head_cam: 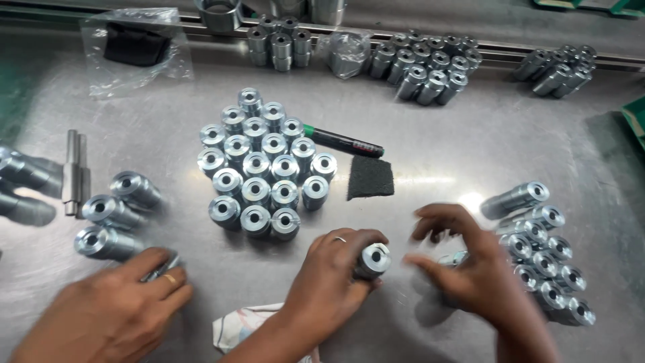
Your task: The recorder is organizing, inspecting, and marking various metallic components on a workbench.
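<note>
Head view: left hand (334, 269) grips shiny slotted steel cylinder (373, 260).

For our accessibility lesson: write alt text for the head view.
A left hand grips a steel cylinder over a metal table, the blurred right hand beside it. Clusters of similar cylinders surround them; a third hand rests lower left.

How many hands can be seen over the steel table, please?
3. The lower-left hand rests by the lying cylinders; the centre hand grips a metal cylinder; the right-side hand, blurred, hovers beside the right cluster. None seems hidden.
</note>
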